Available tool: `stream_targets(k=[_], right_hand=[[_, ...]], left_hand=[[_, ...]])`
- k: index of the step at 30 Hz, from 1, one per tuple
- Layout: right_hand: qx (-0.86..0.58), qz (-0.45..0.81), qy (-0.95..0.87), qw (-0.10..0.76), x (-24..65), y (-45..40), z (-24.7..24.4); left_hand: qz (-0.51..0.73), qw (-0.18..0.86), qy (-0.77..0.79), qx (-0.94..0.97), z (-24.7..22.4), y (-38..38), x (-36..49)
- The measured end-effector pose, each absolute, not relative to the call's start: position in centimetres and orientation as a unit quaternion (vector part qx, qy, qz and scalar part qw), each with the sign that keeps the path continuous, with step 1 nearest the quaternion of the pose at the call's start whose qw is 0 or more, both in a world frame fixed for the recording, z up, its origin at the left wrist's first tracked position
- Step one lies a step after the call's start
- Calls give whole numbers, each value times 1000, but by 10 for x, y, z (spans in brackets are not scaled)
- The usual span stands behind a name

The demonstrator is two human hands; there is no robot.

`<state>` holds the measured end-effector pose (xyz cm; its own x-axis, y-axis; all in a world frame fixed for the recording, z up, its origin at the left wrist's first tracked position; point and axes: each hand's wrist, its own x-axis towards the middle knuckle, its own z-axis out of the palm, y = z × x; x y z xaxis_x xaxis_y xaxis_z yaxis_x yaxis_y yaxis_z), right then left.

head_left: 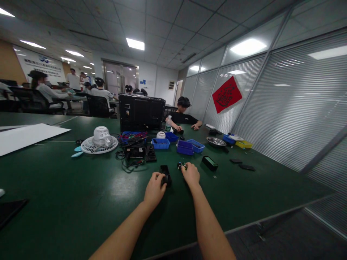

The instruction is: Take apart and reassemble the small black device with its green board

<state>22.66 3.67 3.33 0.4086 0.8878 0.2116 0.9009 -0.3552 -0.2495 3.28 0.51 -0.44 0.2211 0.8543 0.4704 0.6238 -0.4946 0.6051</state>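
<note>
My left hand (156, 186) is closed on the near left side of a small black rectangular case (165, 170), which lies on the green table (114, 209). Just right of it, my right hand (191, 174) has its fingers bent around a small dark part with bits of green and blue (181, 165), too small to name exactly. The fingers partly cover both things. Further right stands a black box with a green top face (209, 163), apart from my hands. A small pale ring (215, 177) lies in front of that box.
Behind my hands are blue bins (161, 143), a power unit with tangled cables (135, 153) and a large black monitor (142, 112). A white fan (99, 141) lies at left. Toward the right are a metal bowl (216, 142) and flat black pieces (246, 167). A co-worker (184, 115) sits across.
</note>
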Motion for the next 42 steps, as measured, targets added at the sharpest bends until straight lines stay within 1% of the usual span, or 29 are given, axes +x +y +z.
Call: stream_targets(k=[3,6,12,16,21,24,26,28,30,33,35,38,42], right_hand=[[-848,12,-512,136,232,39,33],[-845,23,-522,111,229,40,32],[-789,-35,-594,151,208,35,28],[-778,-20,-607,162,204,34,28],[-795,3,-590,143,210,35,29],[-796,23,-587,148,212,37,27],[-797,23,-580,167,213,38,26],[-797,15,-566,209,213,38,28],[-785,3,-551,283,212,37,32],[-729,-5,-553,404,208,34,39],[-687,3,-572,448,203,32,41],[-658,9,-600,454,194,29,41],[-655,1,-627,421,185,27,38]], left_hand=[[356,178,501,768,-2,6,32],[322,200,504,776,-1,7,32],[334,216,487,777,0,8,32],[345,221,485,772,0,8,32],[344,247,499,756,-1,9,33],[337,263,490,760,-3,10,33],[337,268,470,771,-6,11,33],[341,270,448,781,-7,11,33],[342,269,436,788,-7,10,33],[333,272,432,793,-5,8,34],[325,274,431,796,-3,7,33],[318,274,421,804,-1,7,33],[315,272,418,808,-1,7,32]])
